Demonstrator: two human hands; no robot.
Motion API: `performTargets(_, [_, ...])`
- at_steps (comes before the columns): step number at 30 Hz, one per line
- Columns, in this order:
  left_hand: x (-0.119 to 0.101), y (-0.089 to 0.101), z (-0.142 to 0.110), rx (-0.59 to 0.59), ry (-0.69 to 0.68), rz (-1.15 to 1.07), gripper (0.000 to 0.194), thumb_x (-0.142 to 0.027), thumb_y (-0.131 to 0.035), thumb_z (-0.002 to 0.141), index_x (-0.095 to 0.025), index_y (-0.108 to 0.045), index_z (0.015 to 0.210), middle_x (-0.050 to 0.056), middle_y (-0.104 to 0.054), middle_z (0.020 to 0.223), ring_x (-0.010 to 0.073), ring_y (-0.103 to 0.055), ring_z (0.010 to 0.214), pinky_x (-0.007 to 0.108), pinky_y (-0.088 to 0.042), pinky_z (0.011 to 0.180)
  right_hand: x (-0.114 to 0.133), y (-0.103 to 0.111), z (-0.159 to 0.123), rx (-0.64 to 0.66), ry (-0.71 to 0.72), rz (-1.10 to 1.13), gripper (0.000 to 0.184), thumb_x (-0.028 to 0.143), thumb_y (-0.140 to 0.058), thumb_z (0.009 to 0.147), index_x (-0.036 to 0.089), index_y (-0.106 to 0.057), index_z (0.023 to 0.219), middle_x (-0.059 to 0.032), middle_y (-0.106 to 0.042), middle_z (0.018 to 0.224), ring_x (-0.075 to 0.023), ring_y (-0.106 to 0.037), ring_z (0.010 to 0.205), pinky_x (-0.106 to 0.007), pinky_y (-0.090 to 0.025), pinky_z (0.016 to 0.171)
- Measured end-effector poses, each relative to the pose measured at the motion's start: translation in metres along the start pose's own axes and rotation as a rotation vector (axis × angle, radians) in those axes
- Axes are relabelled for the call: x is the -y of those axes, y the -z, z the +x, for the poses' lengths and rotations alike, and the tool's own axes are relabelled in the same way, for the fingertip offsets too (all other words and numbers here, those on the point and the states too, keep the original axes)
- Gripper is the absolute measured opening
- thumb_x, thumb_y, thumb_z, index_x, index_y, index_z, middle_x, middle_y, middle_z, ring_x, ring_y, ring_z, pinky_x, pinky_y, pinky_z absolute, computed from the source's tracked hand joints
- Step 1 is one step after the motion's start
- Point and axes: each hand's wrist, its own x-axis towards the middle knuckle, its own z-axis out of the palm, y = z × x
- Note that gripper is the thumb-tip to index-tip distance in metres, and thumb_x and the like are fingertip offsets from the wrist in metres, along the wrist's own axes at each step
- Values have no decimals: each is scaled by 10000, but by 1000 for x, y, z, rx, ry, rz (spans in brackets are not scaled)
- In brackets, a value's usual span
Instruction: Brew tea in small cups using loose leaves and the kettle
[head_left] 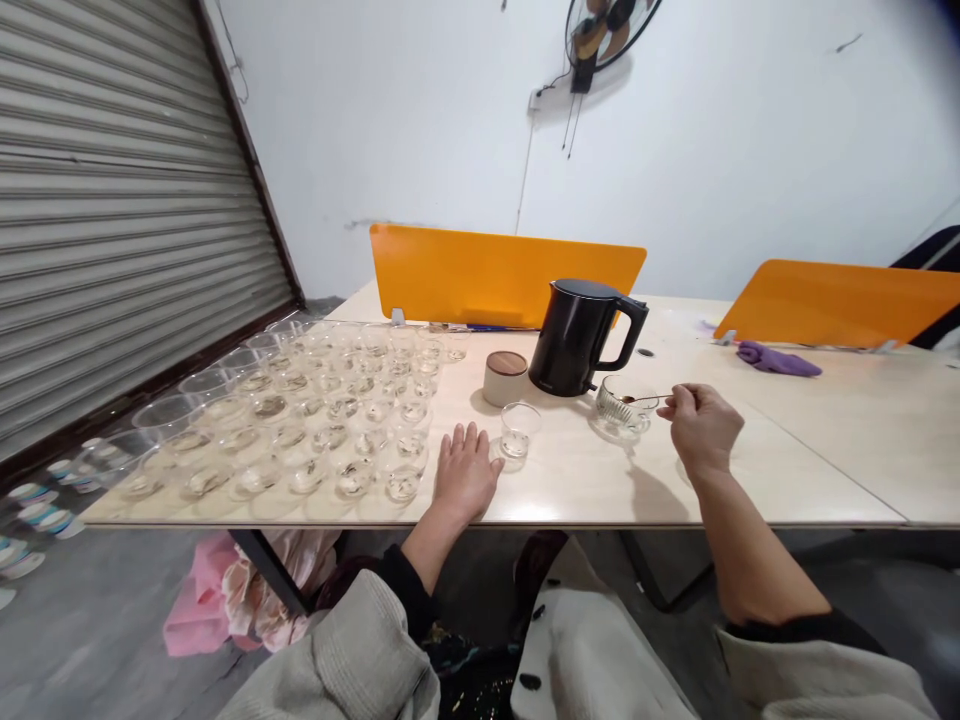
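Note:
My right hand [703, 425] is closed on the handle of a small spoon [646, 399]. The spoon's brownish bowl end is over a ribbed glass cup [616, 404] that stands on a clear saucer; what the cup holds I cannot make out. On the tabletop my left hand [466, 472] lies flat, fingers stretched out and holding nothing. Just right of it stands a clear plastic cup [519, 432]. A pale canister with a wooden lid [506, 378] sits behind that cup, and a black electric kettle [574, 338] is beside the canister.
Many clear cups [330, 410] in rows, with dark bits in their bottoms, cover the table's left side. Orange dividers [495, 275] line the back. A purple cloth [778, 359] lies at the right. Bottles [45, 515] and a pink bag [202, 595] are on the floor.

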Motion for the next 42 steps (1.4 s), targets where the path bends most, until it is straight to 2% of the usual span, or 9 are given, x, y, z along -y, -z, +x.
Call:
performTargets(11, [0, 2, 0, 1, 1, 7, 641, -478, -350, 1052, -110, -421, 1572, 164, -316, 1694, 367, -241, 1586, 551, -193, 1296, 5, -13, 0, 175, -87, -158, 536, 628, -526, 920, 149, -760, 971, -94, -724, 710, -229, -662, 597, -358, -513, 671])
performTargets(15, [-1, 4, -1, 7, 0, -2, 641, -476, -339, 1054, -108, -416, 1574, 162, -310, 1697, 362, -231, 1590, 546, -185, 1300, 11, 2, -17, 20, 24, -263, 612, 629, -529, 922, 116, -706, 1207, -89, -708, 733, -276, -677, 704, -411, -502, 760])
performTargets(19, [0, 5, -1, 17, 5, -4, 642, -480, -330, 1055, -118, -405, 1580, 150, -300, 1704, 351, -212, 1597, 539, -168, 1306, 20, 7, -65, -79, 147, -174, 569, 578, -555, 946, 156, -641, 1319, -54, -710, 793, -259, -690, 744, -387, -518, 779])
performTargets(22, [0, 6, -1, 23, 3, -1, 650, -478, -329, 1056, -109, -390, 1587, 159, -288, 1706, 358, -206, 1598, 544, -174, 1303, 23, -13, -104, 168, 215, -52, 545, 586, -486, 983, 174, -636, 1307, -84, -740, 929, -246, -713, 788, -383, -555, 787])
performTargets(24, [0, 6, -1, 28, 0, 2, 653, -479, -329, 1056, -109, -382, 1591, 162, -280, 1709, 364, -200, 1598, 550, -177, 1301, 23, -33, -118, 400, 309, -78, 558, 579, -450, 996, 179, -621, 1346, -153, -724, 1198, -288, -715, 1052, -421, -561, 910])
performTargets(26, [0, 7, -1, 33, -2, 5, 653, -479, -323, 1057, -111, -378, 1594, 161, -273, 1711, 365, -192, 1600, 553, -175, 1301, 21, -53, -120, 604, 424, -182, 600, 561, -436, 1000, 157, -581, 1419, -199, -599, 1456, -329, -580, 1339, -461, -496, 1073])
performTargets(29, [0, 7, 0, 44, 2, 7, 656, -476, -295, 1061, -112, -365, 1602, 153, -253, 1718, 360, -175, 1605, 552, -168, 1303, 15, -74, -110, 798, 556, -356, 677, 542, -421, 1005, 82, -516, 1492, -238, -449, 1597, -368, -405, 1494, -509, -362, 1203])
performTargets(36, [-1, 5, 2, 62, 18, 22, 712, -521, -228, 1061, -93, -308, 1625, 136, -201, 1732, 361, -130, 1612, 544, -147, 1309, 9, -87, -105, 944, 517, -587, 800, 658, -336, 998, 145, -383, 1611, -173, -285, 1704, -352, -213, 1589, -581, -184, 1268])
performTargets(42, [-2, 6, 1, 65, 15, 30, 770, -577, -208, 1053, -70, -294, 1626, 148, -190, 1730, 369, -121, 1612, 555, -143, 1308, 14, -84, -109, 985, 504, -637, 878, 705, -270, 990, 119, -321, 1642, -163, -213, 1724, -336, -150, 1605, -567, -157, 1278])
